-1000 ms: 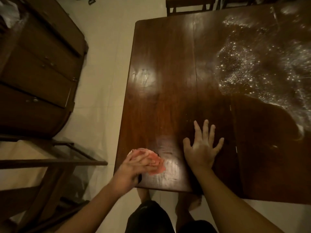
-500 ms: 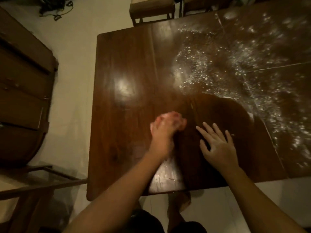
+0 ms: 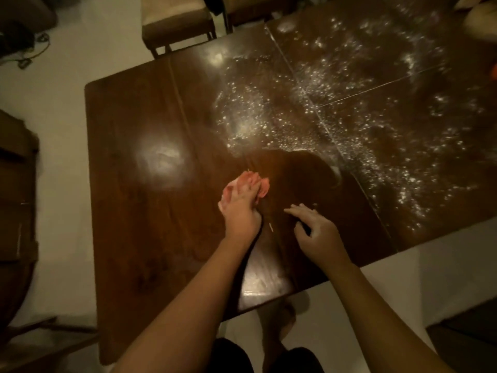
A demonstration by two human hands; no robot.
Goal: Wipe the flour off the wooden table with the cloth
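A dark wooden table fills most of the view. White flour lies scattered over its far and right parts, with a wiped dark patch just ahead of my hands. My left hand presses a bunched pink cloth onto the table near the middle, just short of the flour's edge. My right hand rests beside it to the right, fingers spread and curled, fingertips on the wood, holding nothing.
Two chairs stand at the table's far side. A dark wooden cabinet is at the left across pale floor. A cable lies on the floor at the top left. My feet show below the table's near edge.
My left hand has slid the cloth from the near left corner forward toward the flour. My right hand has curled its fingers. The view has shifted to take in more of the floured side.
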